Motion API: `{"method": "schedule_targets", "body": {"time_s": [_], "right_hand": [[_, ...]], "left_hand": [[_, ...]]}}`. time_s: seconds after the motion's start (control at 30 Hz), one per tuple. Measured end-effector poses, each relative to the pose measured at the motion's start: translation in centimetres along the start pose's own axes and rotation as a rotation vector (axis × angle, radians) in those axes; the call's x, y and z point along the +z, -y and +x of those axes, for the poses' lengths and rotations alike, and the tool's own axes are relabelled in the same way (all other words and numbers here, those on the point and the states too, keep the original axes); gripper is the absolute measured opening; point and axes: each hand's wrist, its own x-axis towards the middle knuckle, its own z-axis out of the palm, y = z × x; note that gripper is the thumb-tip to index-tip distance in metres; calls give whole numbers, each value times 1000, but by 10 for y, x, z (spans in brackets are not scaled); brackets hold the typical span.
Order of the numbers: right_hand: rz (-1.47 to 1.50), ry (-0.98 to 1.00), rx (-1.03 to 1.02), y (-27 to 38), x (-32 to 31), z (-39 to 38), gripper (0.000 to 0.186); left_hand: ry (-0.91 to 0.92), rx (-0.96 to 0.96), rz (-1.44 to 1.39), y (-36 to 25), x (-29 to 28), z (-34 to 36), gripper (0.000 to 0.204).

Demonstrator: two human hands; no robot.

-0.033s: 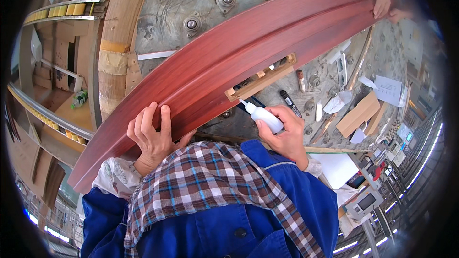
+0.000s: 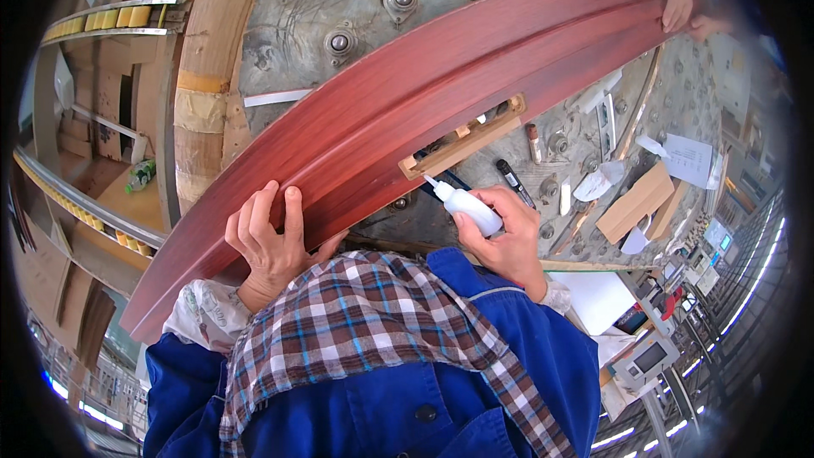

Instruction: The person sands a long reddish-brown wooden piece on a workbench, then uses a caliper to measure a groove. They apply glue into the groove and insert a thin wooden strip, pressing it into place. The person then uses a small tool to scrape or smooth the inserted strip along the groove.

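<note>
A long reddish-brown wooden panel (image 2: 339,131) with a moulded groove runs from lower left to upper right, bowed by the lens. In its near edge is a cut-out (image 2: 462,146) bordered by pale raw wood. My left hand (image 2: 275,242) rests on the panel's near part, fingers spread over the face, thumb by the near edge. A small white squeeze bottle (image 2: 472,210) is gripped in my right hand (image 2: 513,233). Its nozzle points up and left, close to the cut-out's left corner; I cannot tell whether it touches.
Another person's hand (image 2: 674,0) holds the panel's far end. Beneath is a metal table (image 2: 458,42) studded with ball rollers. Right of the cut-out lie a black marker (image 2: 515,182), a brown tube (image 2: 532,142), cardboard pieces (image 2: 636,202) and a paper sheet (image 2: 688,161). A roller rack (image 2: 93,199) stands left.
</note>
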Motion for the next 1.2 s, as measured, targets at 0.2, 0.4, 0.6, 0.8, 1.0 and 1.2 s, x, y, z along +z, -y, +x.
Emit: {"method": "schedule_targets", "body": {"time_s": [0.2, 0.4, 0.6, 0.8, 1.0, 1.2], "right_hand": [[-31, 14, -27, 3, -3, 1, 21], [-31, 16, -39, 0, -4, 0, 21], [-15, 14, -16, 4, -6, 5, 22], [-20, 49, -34, 7, -7, 13, 22], [-68, 110, -9, 16, -14, 20, 22], [-137, 179, -27, 25, -21, 29, 22]], "left_hand": [[-43, 13, 13, 1, 2, 1, 74], [-34, 11, 14, 2, 2, -1, 74], [-21, -1, 2, 1, 1, -1, 75], [0, 6, -14, 2, 1, -3, 83], [-17, 14, -10, 1, 2, -2, 78], [-52, 4, 7, 0, 1, -2, 71]]}}
